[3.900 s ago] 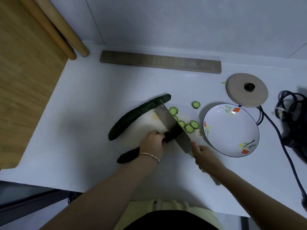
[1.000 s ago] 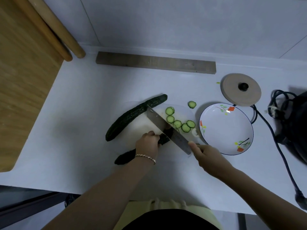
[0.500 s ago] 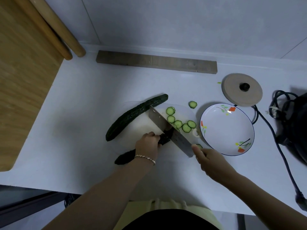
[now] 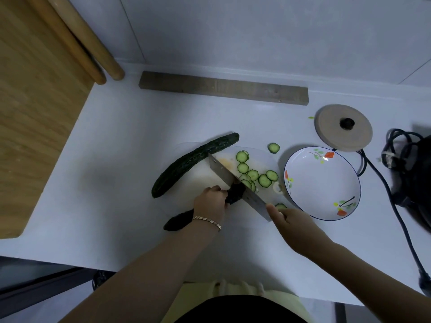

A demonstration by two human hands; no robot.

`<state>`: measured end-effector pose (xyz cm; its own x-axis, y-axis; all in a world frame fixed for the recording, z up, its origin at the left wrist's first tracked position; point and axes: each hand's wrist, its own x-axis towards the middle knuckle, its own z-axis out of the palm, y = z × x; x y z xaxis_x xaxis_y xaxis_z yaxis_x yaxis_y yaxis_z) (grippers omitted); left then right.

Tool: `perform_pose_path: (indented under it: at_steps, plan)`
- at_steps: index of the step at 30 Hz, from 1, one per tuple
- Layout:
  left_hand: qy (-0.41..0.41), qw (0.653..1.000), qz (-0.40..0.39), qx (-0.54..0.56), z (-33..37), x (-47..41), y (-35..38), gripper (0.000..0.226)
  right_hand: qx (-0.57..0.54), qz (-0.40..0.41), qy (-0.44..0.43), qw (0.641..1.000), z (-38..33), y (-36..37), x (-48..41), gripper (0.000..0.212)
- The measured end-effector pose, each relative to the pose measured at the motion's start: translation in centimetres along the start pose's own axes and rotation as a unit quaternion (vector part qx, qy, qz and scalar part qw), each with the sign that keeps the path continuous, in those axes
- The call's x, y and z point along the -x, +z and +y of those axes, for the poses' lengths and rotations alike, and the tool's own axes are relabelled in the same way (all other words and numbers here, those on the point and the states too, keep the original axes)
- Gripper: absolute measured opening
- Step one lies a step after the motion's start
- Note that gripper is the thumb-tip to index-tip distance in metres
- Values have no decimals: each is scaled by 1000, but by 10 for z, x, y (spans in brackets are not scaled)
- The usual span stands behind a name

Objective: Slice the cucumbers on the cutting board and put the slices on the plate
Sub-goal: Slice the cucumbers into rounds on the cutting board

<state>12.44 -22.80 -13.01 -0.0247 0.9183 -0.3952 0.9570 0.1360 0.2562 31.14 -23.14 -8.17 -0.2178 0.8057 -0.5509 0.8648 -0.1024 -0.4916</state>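
- My left grip (image 4: 210,203) stayed curled round the part-cut cucumber (image 4: 179,220). My right grip (image 4: 289,220) stayed clamped on the cleaver (image 4: 233,180), its blade just beyond the left fingers.
- A fresh slice (image 4: 281,205) had landed just ahead of my right grip.
- The plate (image 4: 326,183), right of both grips, still held nothing, so I judged slicing unfinished.

1. This is a home kitchen: a white bench (image 4: 116,159) runs along a pale, plain wall (image 4: 233,31).
2. Food is being cut. On a cutting board (image 4: 198,181) near the bench's middle, the right hand (image 4: 289,220) holds a cleaver (image 4: 221,170) across a cucumber (image 4: 179,221) gripped by the left hand (image 4: 211,202), with slices (image 4: 253,174) beside the blade.
3. The tableware is household ware: a flower-painted plate (image 4: 321,187) sits just right of the board, and a round pot lid (image 4: 335,134) lies behind it.
4. A dark corded appliance (image 4: 419,171) sits at the right edge, and wooden rods (image 4: 93,43) lean in the far left corner.
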Motion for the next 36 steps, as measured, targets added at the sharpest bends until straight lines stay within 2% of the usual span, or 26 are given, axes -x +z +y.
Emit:
perform_pose_path:
  at_steps: [4, 8, 11, 16, 21, 23, 30, 32, 36]
  plan:
    - [1, 1000, 12, 14, 0, 0, 2, 28, -13, 5, 18, 1000, 2, 17, -12, 54]
    - [5, 997, 38, 72, -6, 7, 8, 31, -41, 11, 32, 999, 10, 34, -15, 53]
    - [7, 998, 37, 56, -12, 8, 11, 41, -62, 16, 38, 997, 11, 36, -14, 53]
    - [31, 998, 40, 27, -7, 3, 8, 41, -147, 2, 74, 986, 11, 30, -19, 52]
    - [62, 997, 47, -27, -6, -5, 6, 45, -150, 17, 95, 984, 11, 26, -18, 50]
    - [60, 997, 37, 20, -4, -3, 5, 35, -153, 29, 92, 983, 13, 24, -15, 51]
    - [41, 994, 70, 70, -11, -5, 19, 37, -164, 30, 73, 983, 8, 18, -9, 53]
    - [49, 993, 86, 69, -10, -3, 15, 34, -162, 28, 71, 984, 5, 17, -8, 52]
    - [57, 997, 48, 38, -10, -7, 14, 40, -148, 20, 67, 986, 0, 16, -7, 52]
